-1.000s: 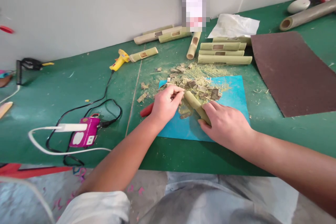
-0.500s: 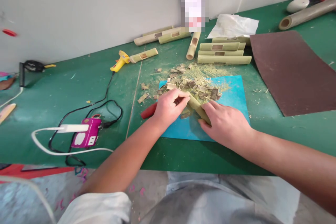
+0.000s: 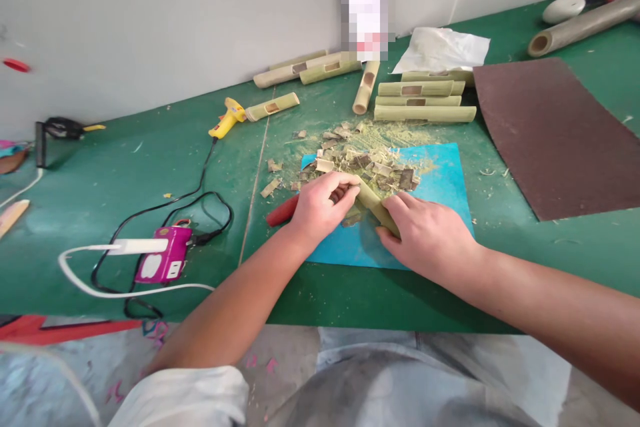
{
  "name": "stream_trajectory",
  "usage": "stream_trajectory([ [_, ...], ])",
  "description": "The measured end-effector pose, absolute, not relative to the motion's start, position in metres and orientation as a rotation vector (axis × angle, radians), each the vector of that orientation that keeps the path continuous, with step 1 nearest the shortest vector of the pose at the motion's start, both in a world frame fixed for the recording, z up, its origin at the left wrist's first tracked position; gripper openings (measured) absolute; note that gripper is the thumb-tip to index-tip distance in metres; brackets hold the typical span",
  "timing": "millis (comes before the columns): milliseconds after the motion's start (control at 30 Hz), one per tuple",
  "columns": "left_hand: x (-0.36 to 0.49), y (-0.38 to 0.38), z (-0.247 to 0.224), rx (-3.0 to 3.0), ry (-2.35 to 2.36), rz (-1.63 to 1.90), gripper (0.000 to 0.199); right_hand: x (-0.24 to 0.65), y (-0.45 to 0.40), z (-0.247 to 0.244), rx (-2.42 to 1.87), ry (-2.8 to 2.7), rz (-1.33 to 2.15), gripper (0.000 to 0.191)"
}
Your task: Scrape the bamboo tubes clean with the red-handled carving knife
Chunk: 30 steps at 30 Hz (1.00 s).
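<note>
A pale green bamboo tube [image 3: 373,202] lies slantwise over a blue sheet [image 3: 345,247]. My right hand [image 3: 433,227] is wrapped round its near end. My left hand [image 3: 323,205] is closed in a pinch at the tube's far end, fingertips touching it. Whether anything small sits between those fingers is hidden. Beside my left wrist a red handle [image 3: 283,211] pokes out, the rest of it covered by the hand. Just beyond both hands is a heap of bamboo chips [image 3: 370,163] and yellowish dust.
Several bamboo tubes with cut windows [image 3: 425,113] lie at the back. At left are a yellow glue gun [image 3: 227,120] and a purple power adapter [image 3: 165,253] with trailing cables. A brown sheet [image 3: 560,140] covers the right side, near a thicker bamboo pole [image 3: 590,25].
The view has shifted very slightly. Both hands keep almost the same place on the bamboo tube.
</note>
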<state>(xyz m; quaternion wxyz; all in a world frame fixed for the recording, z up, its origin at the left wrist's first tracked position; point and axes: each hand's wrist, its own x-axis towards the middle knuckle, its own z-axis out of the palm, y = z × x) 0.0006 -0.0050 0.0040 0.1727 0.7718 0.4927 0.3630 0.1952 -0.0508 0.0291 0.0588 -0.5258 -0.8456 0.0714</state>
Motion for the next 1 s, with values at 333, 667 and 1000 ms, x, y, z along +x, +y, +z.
stream_trajectory([
  [333, -0.0003, -0.004, 0.0055, 2.331, 1.313, 1.091, 0.005, 0.1967, -0.051, 0.0255, -1.581, -2.555, 0.224, 0.017],
  [667, -0.0049, -0.0026, 0.0056, 2.429, 1.206, 1.076, 0.009, 0.196, -0.0503, 0.0267, -1.619, -2.573, 0.218, 0.018],
  [1000, -0.0007, -0.003, 0.0011, 1.987, 1.391, 1.096, 0.022, 0.1973, -0.0499, 0.0275, -1.608, -2.565, 0.248, 0.018],
])
